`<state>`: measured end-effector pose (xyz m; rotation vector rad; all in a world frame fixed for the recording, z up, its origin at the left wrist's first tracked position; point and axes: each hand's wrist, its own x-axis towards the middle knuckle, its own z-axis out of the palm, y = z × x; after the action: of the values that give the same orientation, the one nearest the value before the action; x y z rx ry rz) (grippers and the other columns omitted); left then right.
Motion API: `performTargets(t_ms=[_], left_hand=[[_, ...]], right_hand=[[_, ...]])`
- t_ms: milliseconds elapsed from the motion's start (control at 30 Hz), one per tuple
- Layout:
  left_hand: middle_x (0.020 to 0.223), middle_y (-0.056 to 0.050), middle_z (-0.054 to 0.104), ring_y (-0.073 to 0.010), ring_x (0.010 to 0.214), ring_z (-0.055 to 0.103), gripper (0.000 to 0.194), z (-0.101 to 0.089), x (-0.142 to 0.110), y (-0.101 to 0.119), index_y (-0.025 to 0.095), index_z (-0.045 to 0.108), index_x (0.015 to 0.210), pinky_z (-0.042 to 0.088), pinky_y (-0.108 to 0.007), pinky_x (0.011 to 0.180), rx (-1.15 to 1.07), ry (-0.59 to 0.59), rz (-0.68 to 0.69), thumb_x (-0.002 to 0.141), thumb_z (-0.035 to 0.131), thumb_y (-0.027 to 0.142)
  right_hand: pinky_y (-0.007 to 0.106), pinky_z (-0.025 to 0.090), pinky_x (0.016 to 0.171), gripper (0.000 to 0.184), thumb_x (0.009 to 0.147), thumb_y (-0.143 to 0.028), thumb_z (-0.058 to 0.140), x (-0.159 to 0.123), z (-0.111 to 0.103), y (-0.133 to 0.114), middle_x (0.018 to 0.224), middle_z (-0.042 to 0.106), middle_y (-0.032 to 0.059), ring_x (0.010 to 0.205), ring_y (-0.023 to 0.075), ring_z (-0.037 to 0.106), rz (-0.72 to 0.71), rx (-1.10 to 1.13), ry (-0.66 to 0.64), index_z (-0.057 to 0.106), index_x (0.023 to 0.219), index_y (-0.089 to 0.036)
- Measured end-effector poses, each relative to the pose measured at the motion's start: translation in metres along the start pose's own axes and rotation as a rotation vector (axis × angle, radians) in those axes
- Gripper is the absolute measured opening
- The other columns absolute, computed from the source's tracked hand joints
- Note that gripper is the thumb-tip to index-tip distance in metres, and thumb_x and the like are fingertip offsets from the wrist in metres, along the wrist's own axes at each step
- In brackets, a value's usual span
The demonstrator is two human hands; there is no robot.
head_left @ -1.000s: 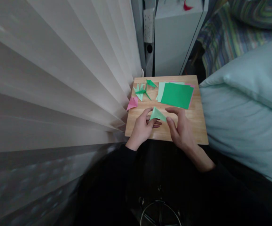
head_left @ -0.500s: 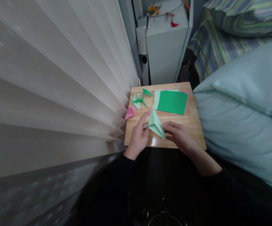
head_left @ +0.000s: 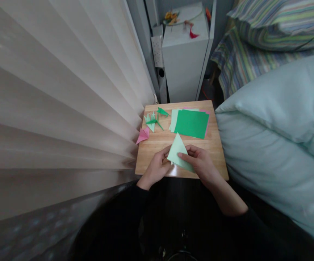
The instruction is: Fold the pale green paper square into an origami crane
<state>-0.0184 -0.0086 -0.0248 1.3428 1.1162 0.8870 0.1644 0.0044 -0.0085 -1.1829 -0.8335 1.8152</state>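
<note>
A folded sheet of light green origami paper [head_left: 178,148], now a flat triangle with its tip pointing away from me, is held over the near part of a small wooden table [head_left: 157,145]. My right hand [head_left: 202,164] pinches it on the right, thumb on top and fingers beneath. At its left edge is my left hand [head_left: 157,166], fingers curled against the paper and partly hidden behind it. Beyond lies a stack of paper topped by a dark green sheet [head_left: 191,123], with light green and pink edges showing.
At the table's left are folded green paper pieces [head_left: 154,121] and a pink folded piece [head_left: 143,135], close to a pleated curtain [head_left: 91,108]. A white cabinet [head_left: 183,69] stands behind. Pale blue bedding [head_left: 276,134] borders the right side.
The light green paper has turned from a raised, open fold to a flat triangle. My right thumb has come onto its top face. The camera view has shifted too.
</note>
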Motion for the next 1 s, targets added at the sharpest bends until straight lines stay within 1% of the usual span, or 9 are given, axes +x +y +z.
performTargets(t_ms=[100,200,300,400,467,600,733,900,1000], left_hand=[[0.112,-0.011,0.077,-0.0305,0.110,0.069,0.045,-0.014,0.001,0.007,0.017,0.075,0.120,0.053,-0.043,0.098,-0.171,-0.174,-0.050,0.078,0.062,0.026],[0.109,-0.012,0.077,-0.0289,0.104,0.070,0.035,-0.026,0.002,0.010,0.016,0.076,0.112,0.053,-0.041,0.095,-0.119,-0.180,-0.166,0.085,0.067,0.036],[0.100,-0.009,0.079,-0.0257,0.092,0.071,0.035,-0.029,0.004,0.008,0.015,0.078,0.100,0.054,-0.037,0.086,0.012,-0.174,-0.253,0.075,0.083,0.039],[0.087,-0.008,0.079,-0.0257,0.082,0.071,0.036,-0.027,0.004,0.007,0.014,0.080,0.088,0.056,-0.036,0.076,0.100,-0.082,-0.325,0.070,0.087,0.044],[0.085,-0.008,0.079,-0.0260,0.080,0.072,0.039,-0.024,0.003,0.007,0.014,0.080,0.086,0.057,-0.036,0.075,0.099,0.028,-0.341,0.070,0.087,0.048],[0.103,-0.010,0.081,-0.0270,0.091,0.074,0.052,-0.023,0.001,0.008,0.012,0.079,0.106,0.058,-0.038,0.087,-0.066,0.200,-0.316,0.071,0.087,0.050],[0.118,-0.013,0.078,-0.0303,0.102,0.074,0.056,-0.024,0.001,0.009,0.013,0.075,0.117,0.058,-0.041,0.092,-0.071,0.190,-0.256,0.078,0.081,0.051],[0.120,-0.014,0.077,-0.0345,0.113,0.071,0.043,-0.024,-0.001,0.012,0.014,0.076,0.115,0.053,-0.046,0.102,0.194,0.249,-0.162,0.083,0.077,0.043],[0.116,-0.013,0.079,-0.0344,0.112,0.072,0.041,-0.017,-0.007,0.013,0.015,0.077,0.112,0.054,-0.046,0.102,0.005,0.253,-0.221,0.084,0.076,0.045]], right_hand=[[0.030,0.047,0.064,0.032,0.067,-0.045,0.089,-0.001,-0.006,-0.004,0.078,0.075,0.0016,0.067,0.0164,0.063,-0.013,-0.057,-0.064,0.071,0.077,-0.020],[0.029,0.045,0.061,0.027,0.068,-0.041,0.087,-0.001,-0.013,-0.006,0.073,0.072,0.0001,0.064,0.0155,0.060,-0.056,-0.182,-0.121,0.071,0.074,-0.020],[0.029,0.040,0.058,0.020,0.069,-0.033,0.086,0.000,-0.019,-0.004,0.067,0.068,-0.0004,0.061,0.0147,0.056,-0.113,-0.365,-0.096,0.072,0.071,-0.019],[0.030,0.040,0.059,0.023,0.067,-0.034,0.088,0.000,-0.021,-0.004,0.066,0.067,0.0003,0.062,0.0157,0.055,-0.161,-0.427,-0.003,0.070,0.067,-0.020],[0.031,0.043,0.061,0.029,0.063,-0.038,0.091,0.000,-0.020,-0.006,0.066,0.067,0.0002,0.063,0.0163,0.057,-0.195,-0.341,0.063,0.067,0.066,-0.021],[0.033,0.050,0.067,0.032,0.059,-0.040,0.094,-0.003,-0.014,-0.008,0.070,0.070,-0.0005,0.065,0.0166,0.060,-0.193,-0.112,0.105,0.069,0.069,-0.022],[0.037,0.055,0.080,0.031,0.062,-0.040,0.092,-0.004,-0.007,-0.001,0.084,0.077,0.0029,0.079,0.0203,0.068,-0.119,0.009,0.046,0.074,0.080,-0.022],[0.030,0.042,0.055,0.024,0.072,-0.038,0.085,-0.004,-0.008,0.012,0.065,0.066,-0.0002,0.057,0.0151,0.055,-0.239,-0.371,0.246,0.070,0.073,-0.019],[0.029,0.044,0.055,0.024,0.072,-0.038,0.085,-0.004,-0.006,0.015,0.067,0.068,-0.0001,0.060,0.0166,0.059,-0.276,-0.337,0.313,0.070,0.076,-0.020]])
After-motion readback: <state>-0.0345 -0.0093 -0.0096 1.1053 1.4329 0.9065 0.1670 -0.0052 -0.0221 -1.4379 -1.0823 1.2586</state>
